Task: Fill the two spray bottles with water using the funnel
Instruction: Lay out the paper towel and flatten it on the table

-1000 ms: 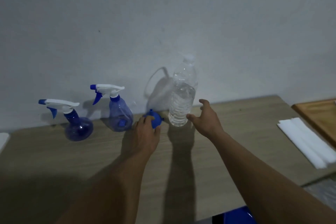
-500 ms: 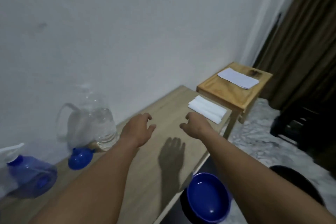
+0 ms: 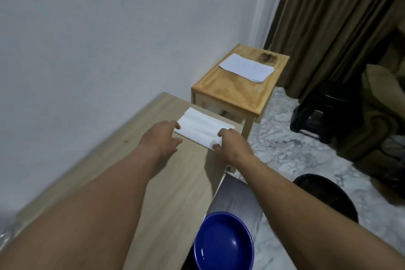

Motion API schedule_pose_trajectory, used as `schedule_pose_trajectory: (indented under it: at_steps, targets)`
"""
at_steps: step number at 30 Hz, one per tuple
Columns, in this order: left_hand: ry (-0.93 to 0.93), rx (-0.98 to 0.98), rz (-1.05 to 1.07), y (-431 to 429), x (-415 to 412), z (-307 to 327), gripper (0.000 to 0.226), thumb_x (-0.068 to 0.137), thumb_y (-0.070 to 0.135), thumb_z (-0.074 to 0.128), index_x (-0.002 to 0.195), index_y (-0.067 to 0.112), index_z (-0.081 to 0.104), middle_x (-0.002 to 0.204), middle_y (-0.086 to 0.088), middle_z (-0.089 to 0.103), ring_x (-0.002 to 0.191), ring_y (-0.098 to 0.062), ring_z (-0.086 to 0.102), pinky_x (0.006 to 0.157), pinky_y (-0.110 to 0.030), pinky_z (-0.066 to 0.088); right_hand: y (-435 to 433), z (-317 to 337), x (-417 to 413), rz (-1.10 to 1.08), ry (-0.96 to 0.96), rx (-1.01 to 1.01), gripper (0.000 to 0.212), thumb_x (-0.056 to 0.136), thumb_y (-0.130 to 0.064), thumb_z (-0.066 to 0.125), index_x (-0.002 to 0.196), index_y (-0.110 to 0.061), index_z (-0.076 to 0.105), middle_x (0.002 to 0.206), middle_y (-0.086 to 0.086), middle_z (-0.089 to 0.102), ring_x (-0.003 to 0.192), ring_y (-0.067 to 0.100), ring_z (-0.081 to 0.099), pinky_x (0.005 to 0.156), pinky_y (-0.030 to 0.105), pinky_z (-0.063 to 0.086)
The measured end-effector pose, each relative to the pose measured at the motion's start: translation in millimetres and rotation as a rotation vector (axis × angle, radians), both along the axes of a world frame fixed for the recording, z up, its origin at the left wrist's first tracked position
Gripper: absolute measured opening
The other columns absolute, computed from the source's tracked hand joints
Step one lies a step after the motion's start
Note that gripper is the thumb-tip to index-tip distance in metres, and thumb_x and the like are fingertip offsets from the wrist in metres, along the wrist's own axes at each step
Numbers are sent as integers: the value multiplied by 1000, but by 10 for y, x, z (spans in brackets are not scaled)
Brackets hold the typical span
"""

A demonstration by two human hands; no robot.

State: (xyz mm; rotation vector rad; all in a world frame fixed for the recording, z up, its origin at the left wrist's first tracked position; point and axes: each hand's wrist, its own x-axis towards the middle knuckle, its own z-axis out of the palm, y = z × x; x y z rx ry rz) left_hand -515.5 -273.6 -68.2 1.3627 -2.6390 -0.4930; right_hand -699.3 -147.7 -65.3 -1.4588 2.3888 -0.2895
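The right hand (image 3: 232, 144) appeared to pinch the near right corner of a folded white towel (image 3: 203, 128): its fingers curled over the top and its thumb sat against the near edge. The left hand (image 3: 163, 138) was not clamped on anything. Its fingers lay loosely extended, with the fingertips touching the towel's left short end and the thumb off the cloth.

The towel's long axis ran from centre-left of the frame down toward centre-right, so the hands bracketed it, one at each end. Neither was clearly nearer, though only the right seemed to have a real hold. Lifting it evenly would likely need the left fingers to close on their end too.

The towel lay at the far right end of the table (image 3: 166, 182), just beside the table's edge. A wooden stool (image 3: 236, 92) carrying a sheet of paper (image 3: 246, 68) stood beyond it in the upper middle. A blue bowl (image 3: 223, 245) sat below the table edge at the bottom centre, with a black bin (image 3: 328, 197) to its right.

The spray bottles and the funnel were not in view. The table ran out of frame at the lower left, where a blurred glint could not be identified. Filling had not visibly begun.
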Motion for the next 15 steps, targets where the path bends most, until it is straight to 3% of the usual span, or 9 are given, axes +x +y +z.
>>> schedule_pose_trajectory:
  at_steps: [6, 10, 15]
  targets:
    - [-108, -12, -87, -260, -349, -247, 46, 84, 25, 64, 129, 28, 57, 124, -1, 56, 118, -25, 52, 92, -37, 48, -235, -292, -69, 82, 110, -6, 27, 97, -30, 55, 118, -14, 61, 120, 11, 55, 111, 33, 53, 86, 42, 50]
    - [-94, -50, -87, -291, -409, -322, 25, 90, 26, 62, 114, 27, 67, 119, 0, 60, 112, -24, 55, 87, -37, 49, -302, -329, -94, 74, 152, -20, 15, 95, -17, 56, 105, -13, 66, 111, 10, 56, 105, 34, 54, 80, 42, 49]
    - [6, -56, -51, -294, -419, -264, 11, 88, 20, 64, 94, 23, 73, 108, 0, 63, 104, -23, 56, 80, -38, 50, -276, -309, -99, 31, 106, -77, 13, 89, -28, 71, 93, -16, 74, 105, 7, 63, 100, 31, 57, 83, 45, 52]
